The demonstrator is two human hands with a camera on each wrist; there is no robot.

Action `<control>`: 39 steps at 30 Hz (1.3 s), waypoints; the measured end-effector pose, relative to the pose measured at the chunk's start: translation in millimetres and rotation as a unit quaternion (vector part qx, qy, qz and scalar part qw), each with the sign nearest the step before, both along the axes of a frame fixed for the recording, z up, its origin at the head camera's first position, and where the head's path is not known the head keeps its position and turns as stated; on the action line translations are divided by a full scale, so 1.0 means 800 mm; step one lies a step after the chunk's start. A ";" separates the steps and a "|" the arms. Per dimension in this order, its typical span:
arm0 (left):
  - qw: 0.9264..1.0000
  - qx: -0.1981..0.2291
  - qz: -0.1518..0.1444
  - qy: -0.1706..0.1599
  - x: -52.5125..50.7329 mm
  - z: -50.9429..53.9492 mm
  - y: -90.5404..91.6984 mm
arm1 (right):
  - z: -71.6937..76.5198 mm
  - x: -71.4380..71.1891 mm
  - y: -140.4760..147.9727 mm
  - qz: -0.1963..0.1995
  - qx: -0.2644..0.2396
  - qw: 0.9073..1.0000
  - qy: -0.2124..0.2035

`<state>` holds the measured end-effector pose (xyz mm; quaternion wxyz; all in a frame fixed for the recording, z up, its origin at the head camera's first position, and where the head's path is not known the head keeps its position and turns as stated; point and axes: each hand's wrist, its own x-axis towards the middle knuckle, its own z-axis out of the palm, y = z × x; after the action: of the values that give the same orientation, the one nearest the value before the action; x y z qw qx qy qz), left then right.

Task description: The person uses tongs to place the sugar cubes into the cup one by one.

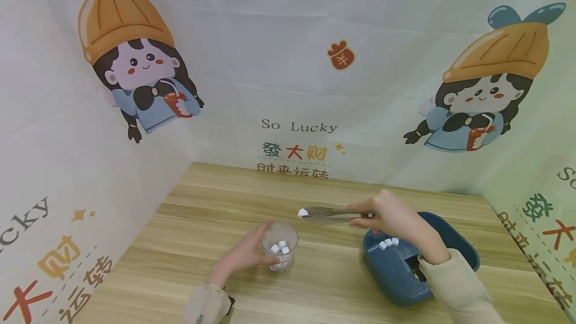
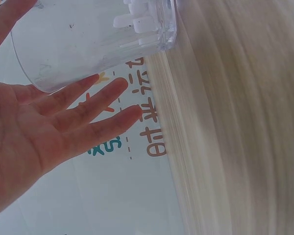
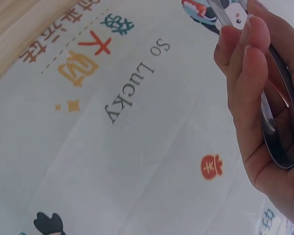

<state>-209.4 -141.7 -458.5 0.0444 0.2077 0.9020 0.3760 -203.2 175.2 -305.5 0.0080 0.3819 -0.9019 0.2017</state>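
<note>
My left hand is around a clear drinking glass on the table, thumb on the near side and fingers on the far side. Several white cubes lie in the bottom of the glass. In the left wrist view, the hand's lower fingers stretch out beside the glass. My right hand grips metal tongs, whose tips hold one white cube up and to the right of the glass. In the right wrist view, fingers wrap the tongs; their tips are out of frame.
Under my right forearm stands a blue container, partly hidden, with a few white cubes on its left top part. The wooden table meets a printed cloth backdrop at the back and sides.
</note>
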 end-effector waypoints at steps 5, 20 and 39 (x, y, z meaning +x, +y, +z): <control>1.000 0.001 0.001 -0.005 0.001 0.002 0.000 | -0.009 -0.010 -0.024 0.014 0.018 1.000 0.009; 1.000 0.006 0.002 -0.012 0.003 0.007 0.002 | -0.027 -0.020 -0.049 0.033 0.035 0.999 0.026; 1.000 0.004 0.005 -0.007 0.005 0.005 0.002 | -0.021 -0.004 -0.028 0.029 0.018 0.999 -0.007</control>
<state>-205.3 -139.9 -454.4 0.0482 0.2006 0.9010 0.3817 -206.7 152.8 -322.4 -0.0113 0.4066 -0.8940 0.1881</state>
